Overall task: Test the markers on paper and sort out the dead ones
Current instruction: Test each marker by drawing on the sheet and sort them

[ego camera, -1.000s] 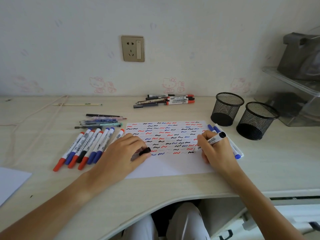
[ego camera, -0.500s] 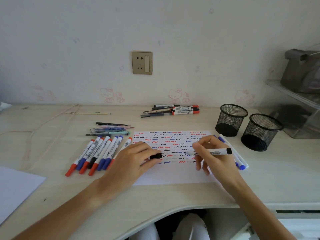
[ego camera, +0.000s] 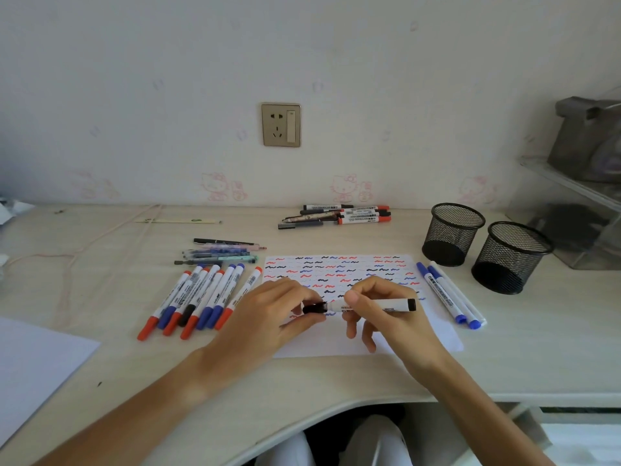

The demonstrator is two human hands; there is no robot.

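Left hand (ego camera: 268, 317) pinches the black plastic cap (ego camera: 315, 308); right hand (ego camera: 386, 307) grips the white black-ended marker (ego camera: 373, 305) level above the squiggle-covered white paper sheet (ego camera: 339, 274). For clean capping, align both axes, then press straight.

Marker row (ego camera: 198, 299) left, mesh cups (ego camera: 452, 234) right flank the paper (ego camera: 433, 338).

markers (ego camera: 198, 297) left of paper (ego camera: 433, 334), cups (ego camera: 452, 234) right
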